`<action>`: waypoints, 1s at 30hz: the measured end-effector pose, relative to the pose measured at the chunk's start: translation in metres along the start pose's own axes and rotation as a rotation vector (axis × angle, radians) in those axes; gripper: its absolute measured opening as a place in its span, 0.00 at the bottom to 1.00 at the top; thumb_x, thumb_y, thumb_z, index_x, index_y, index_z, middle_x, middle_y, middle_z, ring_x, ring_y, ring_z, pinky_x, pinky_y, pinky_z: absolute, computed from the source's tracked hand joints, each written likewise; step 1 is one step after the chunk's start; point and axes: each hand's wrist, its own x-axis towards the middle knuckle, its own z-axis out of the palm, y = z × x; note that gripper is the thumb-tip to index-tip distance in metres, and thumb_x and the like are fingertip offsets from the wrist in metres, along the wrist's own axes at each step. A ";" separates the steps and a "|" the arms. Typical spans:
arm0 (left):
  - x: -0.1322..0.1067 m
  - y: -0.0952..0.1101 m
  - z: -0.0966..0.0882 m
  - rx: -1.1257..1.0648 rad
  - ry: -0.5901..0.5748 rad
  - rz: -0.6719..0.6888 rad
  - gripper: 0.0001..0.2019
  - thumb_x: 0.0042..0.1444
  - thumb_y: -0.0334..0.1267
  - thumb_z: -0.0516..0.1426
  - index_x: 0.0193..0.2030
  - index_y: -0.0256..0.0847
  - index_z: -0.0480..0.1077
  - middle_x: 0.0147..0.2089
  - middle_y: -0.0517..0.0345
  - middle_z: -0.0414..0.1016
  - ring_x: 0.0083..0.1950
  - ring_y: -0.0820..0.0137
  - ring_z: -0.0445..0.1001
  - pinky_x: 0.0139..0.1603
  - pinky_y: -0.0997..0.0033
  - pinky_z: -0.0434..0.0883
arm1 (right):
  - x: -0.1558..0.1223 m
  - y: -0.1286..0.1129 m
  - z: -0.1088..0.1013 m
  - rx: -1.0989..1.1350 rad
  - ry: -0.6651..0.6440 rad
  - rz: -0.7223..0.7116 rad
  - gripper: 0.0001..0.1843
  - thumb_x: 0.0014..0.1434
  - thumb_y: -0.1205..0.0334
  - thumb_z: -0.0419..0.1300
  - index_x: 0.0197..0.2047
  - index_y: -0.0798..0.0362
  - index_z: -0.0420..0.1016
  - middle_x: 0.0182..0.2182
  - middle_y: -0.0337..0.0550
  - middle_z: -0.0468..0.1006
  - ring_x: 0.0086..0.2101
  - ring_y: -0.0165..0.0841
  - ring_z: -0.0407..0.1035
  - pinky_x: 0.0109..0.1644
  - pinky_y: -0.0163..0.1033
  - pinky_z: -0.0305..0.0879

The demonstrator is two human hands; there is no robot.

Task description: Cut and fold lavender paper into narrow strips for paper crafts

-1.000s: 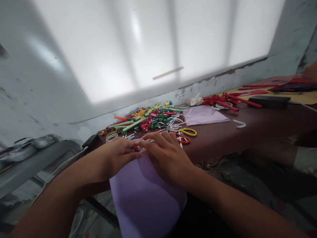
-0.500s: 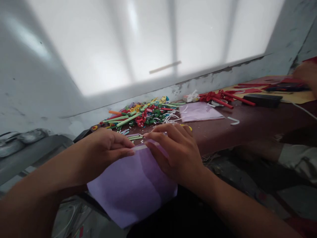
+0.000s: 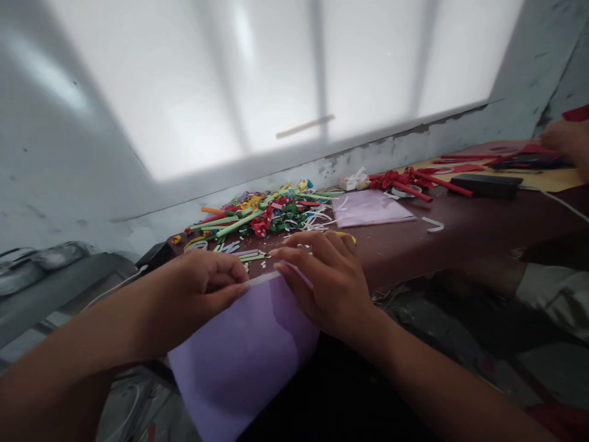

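Note:
A sheet of purple paper hangs down in front of me, with a pale narrow strip along its top edge. My left hand pinches that edge near the middle, thumb in front. Further right, my right hand grips the same edge between thumb and curved fingers, which hide the sheet's upper right corner. Just beyond my fingers, small paper scraps and thin light-green strips lie on the brown table.
Behind the hands lies a pile of coloured paper strips and rolled sticks. Right of it are a lilac paper stack, red sticks with red paper and a black box. Another person's hand is at far right.
The purple sheet's lower part has swung downward and to the left, its right side drawn in. Both hands keep their hold on the top edge and have shifted only slightly.

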 end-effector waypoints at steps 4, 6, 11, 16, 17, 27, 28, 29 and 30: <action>0.012 0.002 0.008 0.245 -0.353 0.116 0.09 0.57 0.45 0.59 0.30 0.44 0.75 0.23 0.61 0.74 0.23 0.71 0.69 0.21 0.77 0.61 | -0.001 0.000 0.002 0.005 0.028 -0.037 0.13 0.74 0.67 0.52 0.49 0.51 0.78 0.47 0.44 0.80 0.42 0.39 0.70 0.49 0.48 0.59; 0.021 0.003 0.015 0.312 -0.375 0.193 0.10 0.59 0.45 0.58 0.32 0.44 0.76 0.27 0.60 0.77 0.28 0.69 0.73 0.27 0.74 0.67 | -0.002 0.001 0.005 -0.008 0.050 -0.080 0.14 0.74 0.68 0.51 0.51 0.51 0.78 0.47 0.44 0.80 0.42 0.38 0.70 0.49 0.47 0.59; 0.039 0.008 0.028 0.352 -0.465 0.263 0.13 0.61 0.47 0.56 0.39 0.44 0.80 0.38 0.59 0.83 0.41 0.63 0.78 0.42 0.68 0.73 | -0.004 0.008 0.009 -0.041 0.115 -0.171 0.15 0.75 0.69 0.49 0.51 0.50 0.76 0.46 0.43 0.80 0.40 0.38 0.69 0.47 0.46 0.58; 0.040 0.004 0.024 0.339 -0.442 0.194 0.15 0.59 0.50 0.57 0.35 0.43 0.79 0.32 0.58 0.81 0.35 0.65 0.77 0.35 0.70 0.71 | -0.004 0.017 0.005 -0.023 0.154 -0.171 0.12 0.74 0.71 0.52 0.53 0.51 0.74 0.45 0.44 0.80 0.40 0.37 0.72 0.47 0.45 0.58; 0.039 0.002 0.022 0.321 -0.438 0.182 0.15 0.59 0.51 0.57 0.34 0.43 0.78 0.31 0.59 0.80 0.33 0.65 0.77 0.33 0.71 0.70 | -0.004 0.019 0.005 -0.019 0.161 -0.171 0.12 0.74 0.71 0.52 0.53 0.51 0.74 0.45 0.44 0.80 0.41 0.37 0.72 0.48 0.45 0.58; 0.029 -0.006 0.016 0.124 -0.468 0.100 0.16 0.61 0.53 0.59 0.33 0.42 0.75 0.28 0.61 0.76 0.29 0.73 0.70 0.25 0.78 0.62 | -0.003 0.028 0.013 -0.045 0.157 -0.166 0.12 0.74 0.70 0.51 0.53 0.49 0.74 0.44 0.43 0.80 0.40 0.37 0.72 0.47 0.45 0.58; 0.027 -0.007 0.016 0.098 -0.471 0.087 0.17 0.60 0.54 0.59 0.33 0.42 0.74 0.28 0.62 0.75 0.28 0.74 0.68 0.25 0.79 0.61 | -0.002 0.030 0.013 -0.024 0.164 -0.155 0.12 0.74 0.69 0.52 0.52 0.49 0.74 0.43 0.43 0.80 0.40 0.38 0.72 0.46 0.45 0.59; 0.025 -0.006 0.016 0.080 -0.475 0.072 0.17 0.60 0.54 0.59 0.33 0.42 0.73 0.27 0.62 0.74 0.27 0.75 0.67 0.24 0.79 0.59 | -0.002 0.032 0.013 0.005 0.178 -0.138 0.11 0.74 0.69 0.52 0.52 0.49 0.74 0.43 0.44 0.80 0.40 0.38 0.73 0.46 0.45 0.60; 0.023 -0.006 0.016 0.070 -0.477 0.057 0.17 0.59 0.55 0.60 0.33 0.41 0.73 0.26 0.63 0.73 0.25 0.76 0.65 0.22 0.80 0.57 | -0.001 0.034 0.013 0.034 0.198 -0.119 0.11 0.74 0.69 0.52 0.52 0.50 0.74 0.42 0.45 0.80 0.40 0.37 0.74 0.45 0.45 0.61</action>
